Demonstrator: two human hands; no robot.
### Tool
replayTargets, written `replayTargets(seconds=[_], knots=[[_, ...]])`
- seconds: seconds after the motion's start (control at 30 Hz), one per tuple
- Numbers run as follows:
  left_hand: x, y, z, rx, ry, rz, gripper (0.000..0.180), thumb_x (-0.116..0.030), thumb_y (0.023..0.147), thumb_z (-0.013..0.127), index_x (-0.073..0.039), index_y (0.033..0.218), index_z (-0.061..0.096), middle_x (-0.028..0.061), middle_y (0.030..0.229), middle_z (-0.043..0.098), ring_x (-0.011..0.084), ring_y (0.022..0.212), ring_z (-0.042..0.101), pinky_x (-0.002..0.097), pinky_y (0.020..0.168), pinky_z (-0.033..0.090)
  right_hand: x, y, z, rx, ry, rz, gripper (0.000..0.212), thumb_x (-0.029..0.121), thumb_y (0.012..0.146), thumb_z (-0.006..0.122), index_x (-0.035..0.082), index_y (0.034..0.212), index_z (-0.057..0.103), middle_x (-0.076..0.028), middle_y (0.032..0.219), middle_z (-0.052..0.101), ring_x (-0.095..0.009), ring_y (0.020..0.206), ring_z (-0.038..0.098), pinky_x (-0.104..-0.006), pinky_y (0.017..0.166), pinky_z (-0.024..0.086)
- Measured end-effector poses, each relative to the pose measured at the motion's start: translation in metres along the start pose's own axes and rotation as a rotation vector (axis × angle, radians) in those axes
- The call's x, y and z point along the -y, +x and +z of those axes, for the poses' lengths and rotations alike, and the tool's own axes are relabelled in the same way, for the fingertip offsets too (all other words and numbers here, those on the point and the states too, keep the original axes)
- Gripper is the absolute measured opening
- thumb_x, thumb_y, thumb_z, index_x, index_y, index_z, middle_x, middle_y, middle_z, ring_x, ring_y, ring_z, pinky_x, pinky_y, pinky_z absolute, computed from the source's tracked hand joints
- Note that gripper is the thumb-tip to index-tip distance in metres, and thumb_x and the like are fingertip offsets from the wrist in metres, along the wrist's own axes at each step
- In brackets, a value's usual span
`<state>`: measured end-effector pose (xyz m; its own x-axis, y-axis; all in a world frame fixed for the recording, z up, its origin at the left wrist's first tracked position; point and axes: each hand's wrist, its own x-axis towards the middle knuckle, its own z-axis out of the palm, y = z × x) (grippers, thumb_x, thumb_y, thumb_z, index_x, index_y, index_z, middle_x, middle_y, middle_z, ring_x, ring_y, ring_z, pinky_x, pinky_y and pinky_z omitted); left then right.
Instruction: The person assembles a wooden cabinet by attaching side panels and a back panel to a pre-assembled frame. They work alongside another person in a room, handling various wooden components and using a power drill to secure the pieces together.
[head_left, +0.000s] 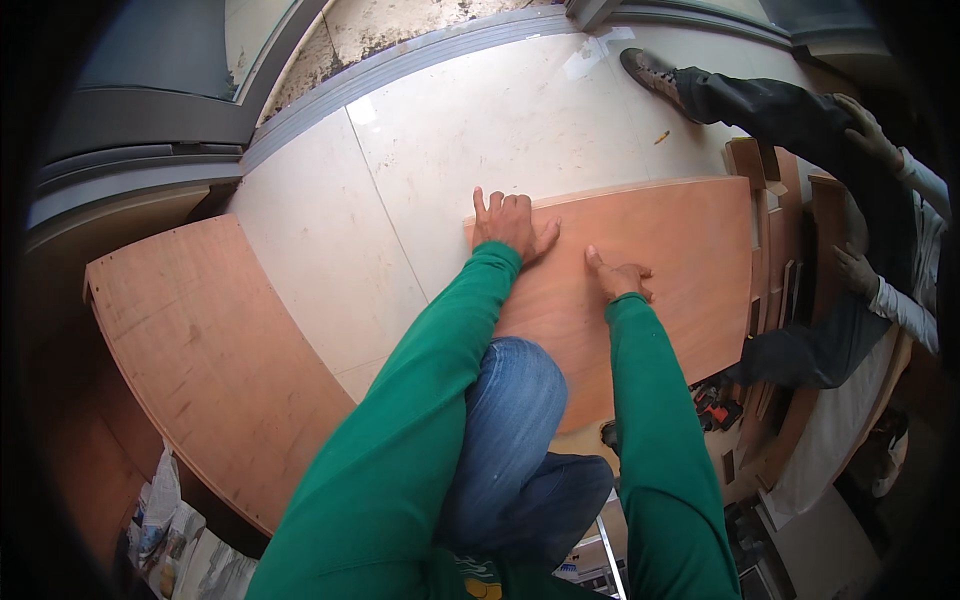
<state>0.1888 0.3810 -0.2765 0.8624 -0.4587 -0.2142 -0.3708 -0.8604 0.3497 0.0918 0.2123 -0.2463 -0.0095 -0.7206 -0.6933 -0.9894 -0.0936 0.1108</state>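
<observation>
A flat reddish-brown plywood sheet (672, 262) lies on the tiled floor (480, 130) in front of me. My left hand (510, 224) presses flat on its far left corner, fingers spread. My right hand (621, 277) rests on the sheet's middle, forefinger stretched out and the other fingers curled. Neither hand holds anything. My green sleeves and a knee in blue jeans (515, 390) cover the near part of the sheet.
A second plywood panel (200, 350) stands at the left. A crouching person in dark trousers and white sleeves (850, 250) works at the sheet's right end among stacked wood strips (770, 230). A yellow pencil (661, 136) lies on the floor. A red tool (715, 408) sits lower right.
</observation>
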Motion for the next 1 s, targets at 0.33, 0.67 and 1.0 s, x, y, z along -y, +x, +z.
replayTargets(seconds=[0.33, 0.67, 1.0], knots=[[-0.001, 0.015, -0.007, 0.110, -0.095, -0.047, 0.053, -0.054, 0.081, 0.057, -0.005, 0.100, 0.060, 0.0124, 0.096, 0.063, 0.0270, 0.096, 0.056, 0.0399, 0.088, 0.043, 0.027, -0.012, -0.006, 0.056, -0.039, 0.085, 0.138, 0.056, 0.068, 0.078, -0.009, 0.142, -0.019, -0.052, 0.138, -0.008, -0.067, 0.130, 0.009, -0.0631, 0.108, 0.019], [-0.001, 0.022, -0.006, 0.183, -0.081, -0.065, 0.053, -0.053, 0.080, 0.059, -0.008, 0.106, 0.059, 0.0096, 0.103, 0.061, 0.0255, 0.098, 0.056, 0.0394, 0.087, 0.044, 0.016, -0.002, 0.004, 0.069, -0.049, 0.056, 0.135, 0.056, 0.072, 0.076, -0.008, 0.141, -0.021, -0.053, 0.137, -0.006, -0.067, 0.128, 0.014, -0.0554, 0.111, 0.023], [-0.013, 0.033, -0.007, 0.267, -0.112, -0.169, 0.060, -0.059, 0.081, 0.055, -0.011, 0.116, 0.062, 0.0103, 0.121, 0.062, 0.0246, 0.112, 0.056, 0.0435, 0.105, 0.034, 0.022, -0.004, 0.002, 0.097, -0.017, 0.086, 0.135, 0.055, 0.072, 0.076, -0.007, 0.141, -0.022, -0.053, 0.138, -0.008, -0.066, 0.130, 0.011, -0.0551, 0.112, 0.020]])
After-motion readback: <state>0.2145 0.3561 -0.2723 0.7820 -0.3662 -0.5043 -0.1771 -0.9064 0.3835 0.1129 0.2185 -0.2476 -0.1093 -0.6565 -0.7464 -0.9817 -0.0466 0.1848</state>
